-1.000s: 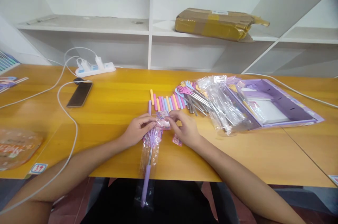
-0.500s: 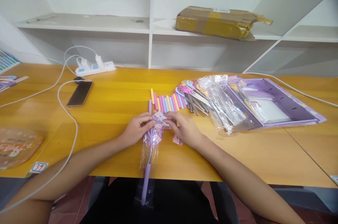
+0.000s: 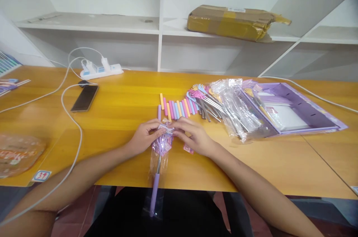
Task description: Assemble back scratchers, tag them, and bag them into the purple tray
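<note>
A purple back scratcher (image 3: 154, 194) with a metal shaft lies inside a clear plastic bag (image 3: 164, 164), its hand-shaped head towards the back and its handle over my lap. My left hand (image 3: 145, 137) is closed, thumb and fingers pinching the bag's top end. My right hand (image 3: 195, 137) is also closed, its fingertips on a small printed card (image 3: 166, 129) at the bag's mouth. Whether the card is inside the bag I cannot tell. Another pink printed card (image 3: 188, 149) lies on the table, partly under my right hand.
Behind my hands lies a row of coloured handle tubes (image 3: 179, 109). Right of it are loose back scratchers (image 3: 205, 99), clear bags (image 3: 237, 108) and a purple box (image 3: 310, 129). A phone (image 3: 84, 98), power strip (image 3: 102, 73) and white cable (image 3: 79, 147) are at left.
The card between my hands has tilted down and moved slightly towards me. My right fingers have shifted left over it. The bagged back scratcher has stayed put.
</note>
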`<state>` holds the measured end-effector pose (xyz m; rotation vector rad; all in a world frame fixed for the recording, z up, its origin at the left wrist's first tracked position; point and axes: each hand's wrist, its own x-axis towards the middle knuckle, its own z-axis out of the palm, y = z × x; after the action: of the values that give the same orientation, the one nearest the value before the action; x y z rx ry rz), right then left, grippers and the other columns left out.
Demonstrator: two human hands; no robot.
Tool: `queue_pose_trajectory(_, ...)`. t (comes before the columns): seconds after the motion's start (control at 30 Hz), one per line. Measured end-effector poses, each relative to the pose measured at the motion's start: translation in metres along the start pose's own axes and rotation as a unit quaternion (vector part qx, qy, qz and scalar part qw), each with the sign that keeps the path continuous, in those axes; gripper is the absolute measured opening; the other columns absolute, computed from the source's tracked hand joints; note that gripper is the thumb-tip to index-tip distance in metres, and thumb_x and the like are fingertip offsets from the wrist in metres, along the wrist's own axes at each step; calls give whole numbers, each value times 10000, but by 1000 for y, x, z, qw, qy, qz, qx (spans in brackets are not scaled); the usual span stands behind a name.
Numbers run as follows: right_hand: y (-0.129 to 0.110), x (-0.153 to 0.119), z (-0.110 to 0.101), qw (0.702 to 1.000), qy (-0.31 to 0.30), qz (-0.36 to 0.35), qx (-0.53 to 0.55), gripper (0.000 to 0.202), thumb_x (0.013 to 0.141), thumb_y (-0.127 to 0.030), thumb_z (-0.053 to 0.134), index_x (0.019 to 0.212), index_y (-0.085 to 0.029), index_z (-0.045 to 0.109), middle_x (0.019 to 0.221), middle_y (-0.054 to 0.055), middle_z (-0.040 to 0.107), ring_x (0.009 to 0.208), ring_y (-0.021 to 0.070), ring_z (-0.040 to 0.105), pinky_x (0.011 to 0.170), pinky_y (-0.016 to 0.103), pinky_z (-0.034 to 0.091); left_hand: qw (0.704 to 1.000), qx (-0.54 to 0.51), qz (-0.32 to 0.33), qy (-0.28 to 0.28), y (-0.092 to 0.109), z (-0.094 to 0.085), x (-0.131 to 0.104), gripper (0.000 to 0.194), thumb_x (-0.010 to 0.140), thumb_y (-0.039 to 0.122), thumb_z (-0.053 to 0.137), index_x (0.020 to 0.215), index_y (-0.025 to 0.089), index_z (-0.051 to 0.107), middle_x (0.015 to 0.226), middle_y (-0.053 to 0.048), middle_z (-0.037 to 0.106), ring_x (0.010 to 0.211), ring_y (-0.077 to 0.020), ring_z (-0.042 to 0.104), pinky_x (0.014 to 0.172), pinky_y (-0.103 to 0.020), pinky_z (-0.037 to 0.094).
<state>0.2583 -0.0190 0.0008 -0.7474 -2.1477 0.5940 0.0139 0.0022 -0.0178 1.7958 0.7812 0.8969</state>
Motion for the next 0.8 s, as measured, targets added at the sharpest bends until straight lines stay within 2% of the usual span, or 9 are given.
queue_pose_trajectory(0.2,-8,1,-2,1000,8,13,16,410,1031,-209,581,1428,-307,606,1304,103,603,1231,238,612,1043,463,567,999,-25,-8,20,0,1,0,222,1012,375,633,1071,197,751,1090,-66,730,1022,-202,680,941,-344,526)
queue_pose_trajectory(0.27,-10,1,-1,999,1,20,26,449,1040,-207,563,1477,-308,561,1367,101,603,1283,235,600,1099,474,537,998,-54,-16,34,-1,2,0,258,1005,364,649,1209,211,690,1135,-68,738,1056,-207,692,962,-350,533)
queue_pose_trajectory(0.33,-10,1,-1,999,12,31,26,451,1041,-219,563,1483,-303,557,1383,104,607,1295,239,601,1108,479,535,996,-79,-16,45,-2,2,-1,417,1003,345,655,1397,244,561,1152,-70,744,1060,-208,704,972,-362,542)
queue_pose_trajectory(0.4,-9,1,0,999,26,40,19,456,1034,-233,576,1485,-297,557,1395,112,605,1313,248,593,1111,488,536,997,-65,0,45,-1,2,-1,496,1015,329,635,1483,277,481,1182,-74,740,1070,-209,709,970,-366,550)
queue_pose_trajectory(0.57,-9,1,1,999,30,31,13,533,1011,-248,612,1528,-324,507,1449,106,584,1358,261,570,1139,516,518,995,83,48,15,0,-1,-3,360,1009,325,638,1368,304,634,1335,-80,674,1188,-230,659,997,-371,551)
queue_pose_trajectory(0.7,-8,1,2,999,24,35,16,569,1005,-230,602,1551,-330,475,1472,103,569,1377,263,548,1147,525,508,995,89,52,12,2,-1,-3,423,1015,315,620,1435,300,575,1358,-97,651,1196,-235,655,1019,-394,557)
queue_pose_trajectory(0.8,-6,-1,3,999,21,35,15,565,1005,-224,596,1547,-330,477,1482,99,562,1392,261,533,1168,534,482,993,104,54,0,5,-3,-1,366,1012,305,622,1378,284,612,1322,-100,649,1170,-232,651,993,-390,562)
